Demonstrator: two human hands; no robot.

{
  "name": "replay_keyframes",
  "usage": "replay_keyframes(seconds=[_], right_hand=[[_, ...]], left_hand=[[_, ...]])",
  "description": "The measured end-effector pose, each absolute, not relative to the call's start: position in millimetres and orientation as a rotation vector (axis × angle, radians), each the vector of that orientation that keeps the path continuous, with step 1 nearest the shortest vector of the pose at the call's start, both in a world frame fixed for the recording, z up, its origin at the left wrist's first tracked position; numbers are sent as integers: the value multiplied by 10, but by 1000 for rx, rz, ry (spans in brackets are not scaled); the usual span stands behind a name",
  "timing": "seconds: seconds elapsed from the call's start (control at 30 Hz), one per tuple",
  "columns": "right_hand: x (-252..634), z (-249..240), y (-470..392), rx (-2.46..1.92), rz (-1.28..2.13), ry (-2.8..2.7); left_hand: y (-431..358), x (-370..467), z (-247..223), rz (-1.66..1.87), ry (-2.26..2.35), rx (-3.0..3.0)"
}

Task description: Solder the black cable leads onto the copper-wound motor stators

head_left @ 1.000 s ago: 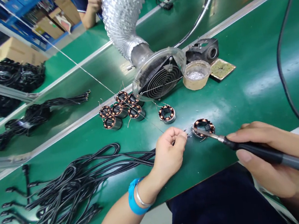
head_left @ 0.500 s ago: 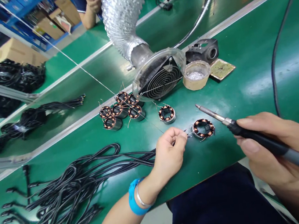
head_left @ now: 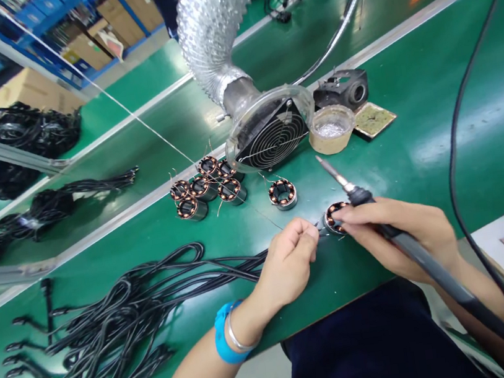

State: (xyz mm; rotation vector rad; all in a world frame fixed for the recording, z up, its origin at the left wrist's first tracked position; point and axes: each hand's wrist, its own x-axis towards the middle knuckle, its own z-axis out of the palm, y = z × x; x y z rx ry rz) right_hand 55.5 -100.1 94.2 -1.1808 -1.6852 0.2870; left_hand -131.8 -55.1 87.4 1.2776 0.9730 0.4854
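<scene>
My right hand (head_left: 394, 231) is wrapped round a soldering iron (head_left: 410, 248), its metal tip pointing up and away over the bench. With fingertips of the same hand I touch a copper-wound motor stator (head_left: 331, 220), partly hidden behind them. Just left of it, my left hand (head_left: 292, 255) is closed in a pinch at the end of a black cable (head_left: 239, 270), where thin wires meet the stator. A fine solder-like strand also runs down to this hand; whether the fingers grip it too, I cannot tell. Another stator (head_left: 282, 194) stands beyond.
Several stators (head_left: 202, 186) cluster at the back left, beside a fume extractor (head_left: 272, 133) with a silver duct. Right of it sit a solder pot (head_left: 330, 130) and a flat square tray (head_left: 376, 119). Black cables (head_left: 124, 319) cover the left bench. The iron's cord (head_left: 456, 154) loops at right.
My right hand has moved left with the soldering iron, and its fingers now touch the stator. My left hand stays almost in place. Across the bench, another person's hand has gone out of view.
</scene>
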Motion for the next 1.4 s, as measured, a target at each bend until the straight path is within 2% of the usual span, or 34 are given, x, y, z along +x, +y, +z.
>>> replay_keyframes(seconds=[0.23,0.43,0.6,0.7,0.87,1.1,1.4], right_hand=[[509,929,-801,-965,218,-1908],[556,912,-885,-1006,231,-1867],[547,901,-926,-977,171,-1927],[501,887,-899,-966,94,-1930],[448,796,-897,-982,240,-1752],[640,744,-992,-1076,388,-1784],[464,688,-874,-1199,158,-1630]], left_hand=[[-542,-1378,998,399,933,1528],[-526,-1372,1125,363,993,1878],[-508,-1370,1059,361,969,1710],[-499,-1349,980,356,873,1385],[-504,-1272,892,348,751,883],[-517,-1220,898,450,841,862],[-564,-1182,866,542,937,921]])
